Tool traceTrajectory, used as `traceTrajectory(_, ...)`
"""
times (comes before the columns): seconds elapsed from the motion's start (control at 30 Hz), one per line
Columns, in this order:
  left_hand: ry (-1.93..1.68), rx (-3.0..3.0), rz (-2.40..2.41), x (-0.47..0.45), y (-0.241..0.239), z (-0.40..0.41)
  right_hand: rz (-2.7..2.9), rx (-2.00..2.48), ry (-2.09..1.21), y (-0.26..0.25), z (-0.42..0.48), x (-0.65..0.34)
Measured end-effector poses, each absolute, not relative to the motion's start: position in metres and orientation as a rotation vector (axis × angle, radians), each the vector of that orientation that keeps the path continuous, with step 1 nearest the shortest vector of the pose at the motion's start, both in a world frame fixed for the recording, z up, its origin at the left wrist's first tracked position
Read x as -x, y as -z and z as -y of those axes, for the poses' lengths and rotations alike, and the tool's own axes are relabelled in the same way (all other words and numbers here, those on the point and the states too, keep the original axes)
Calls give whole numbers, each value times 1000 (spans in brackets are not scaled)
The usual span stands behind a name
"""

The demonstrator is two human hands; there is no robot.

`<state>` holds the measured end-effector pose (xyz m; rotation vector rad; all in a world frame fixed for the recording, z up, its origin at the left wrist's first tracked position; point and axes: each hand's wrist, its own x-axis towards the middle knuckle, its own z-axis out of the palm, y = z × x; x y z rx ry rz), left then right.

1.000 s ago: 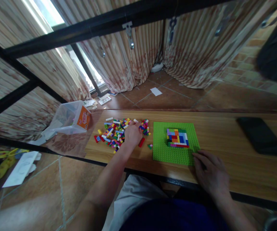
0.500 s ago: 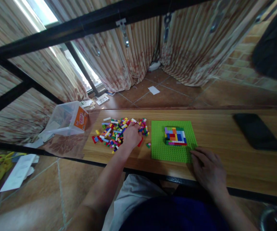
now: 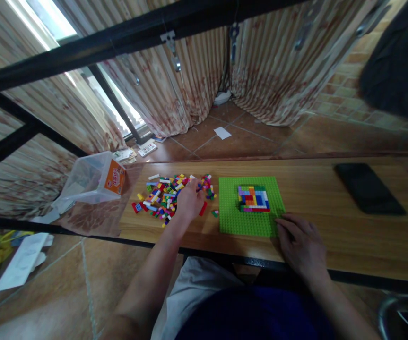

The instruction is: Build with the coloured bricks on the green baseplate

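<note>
My left hand (image 3: 189, 200) reaches into a loose pile of small coloured toy bricks (image 3: 164, 194). Its fingers are bent and drawn together, and whatever is between their tips is hidden. To the right of the pile lies a green studded baseplate (image 3: 230, 224). On it sits a low, roughly square block of bricks (image 3: 254, 199) in red, orange, blue, white and purple. My right hand (image 3: 303, 243) rests at the baseplate's lower right corner, fingertips touching its edge, thumb apart from the fingers. A small green and pink brick piece (image 3: 215, 213) lies between pile and plate.
A dark phone-like slab (image 3: 370, 189) lies on the right of the wooden table (image 3: 310, 184). At the left end stands a clear plastic box (image 3: 86, 182) with an orange label. A black metal bar (image 3: 125, 49) crosses above, before striped curtains (image 3: 196, 80).
The whole view has shifted slightly, so the table and its things appear a little farther left. My left hand stays among the bricks, and my right hand keeps its place at the baseplate's corner.
</note>
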<state>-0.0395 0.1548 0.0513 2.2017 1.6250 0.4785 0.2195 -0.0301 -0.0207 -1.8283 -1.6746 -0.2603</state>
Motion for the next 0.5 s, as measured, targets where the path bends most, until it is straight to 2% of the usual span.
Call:
traceTrajectory(0.13,-685,-1918,-1349,38,-47,-150,1673,1838,238,23,31,-220)
traceTrajectory(0.37,-872,-982,-1121,33,-46,-135,1682,1831,214,24,31,-222)
traceTrajectory(0.5,-895,-739,-1053,37,-50,-132,1680,1845,225,22,30,-221)
